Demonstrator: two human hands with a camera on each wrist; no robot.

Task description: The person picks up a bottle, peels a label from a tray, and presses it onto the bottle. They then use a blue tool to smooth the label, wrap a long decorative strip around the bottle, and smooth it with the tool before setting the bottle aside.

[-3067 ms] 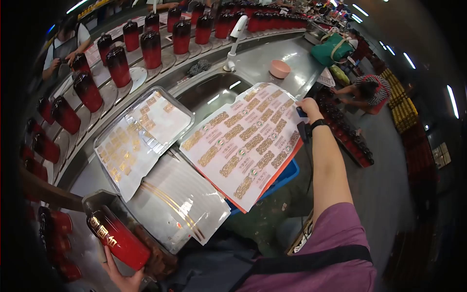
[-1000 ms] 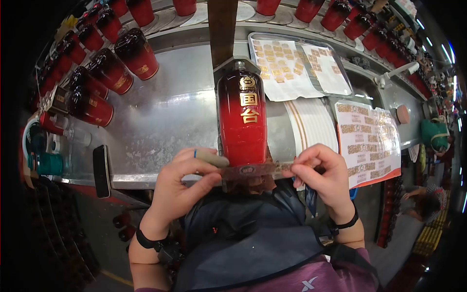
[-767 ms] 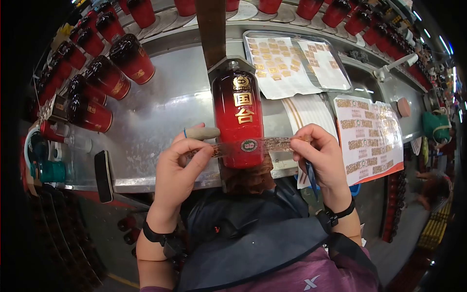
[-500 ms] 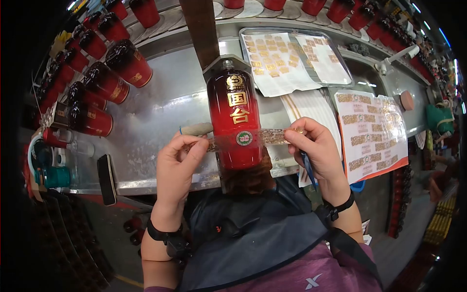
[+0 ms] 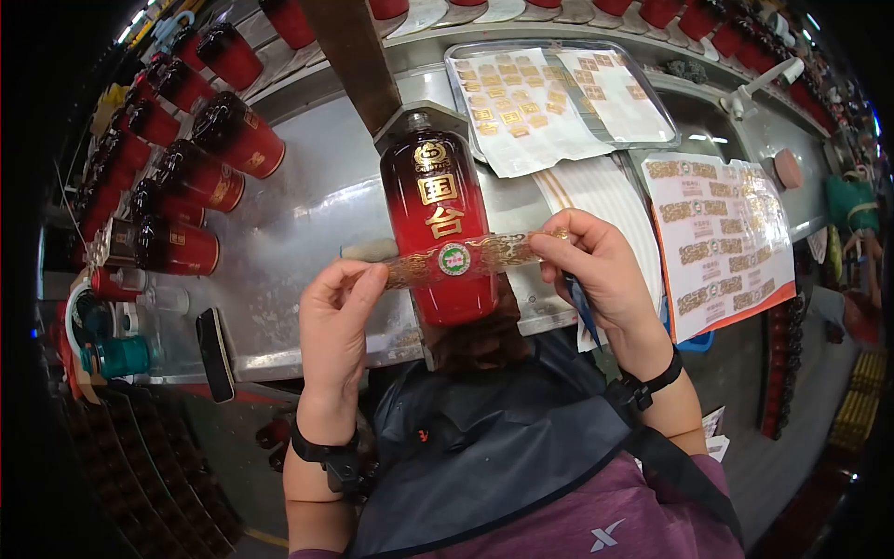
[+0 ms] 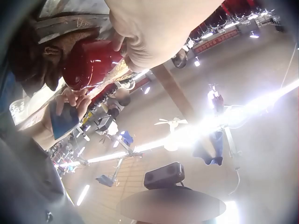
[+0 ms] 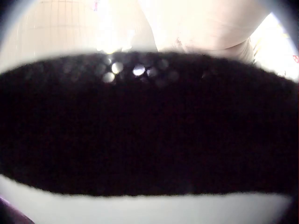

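Observation:
A red-and-black bottle [image 5: 438, 200] with gold characters down its front lies in a holder in the head view, its neck pointing away from me. Across its lower part stretches a gold patterned decal strip [image 5: 503, 252] bearing a round green-and-white emblem. My left hand [image 5: 337, 312] pinches the strip's left end between thumb and forefinger; a pale cover sits on one of its fingers. The strip's right end is pinched by my right hand [image 5: 605, 270], which also has a blue flat tool [image 5: 582, 312] tucked in its palm. Something dark blocks most of the right wrist view.
Several finished-looking bottles [image 5: 237, 135] stand at the left. A tray [image 5: 666, 130] with small gold decals is at the back, a decal sheet [image 5: 712, 242] at the right, white striped sheets [image 5: 605, 200] between. A phone [image 5: 215, 354] lies at the bench's front edge.
The right hand has left the decal sheet and the left hand the bottle's side. Both now hold the strip, raised from below the bottle's base onto its lower front.

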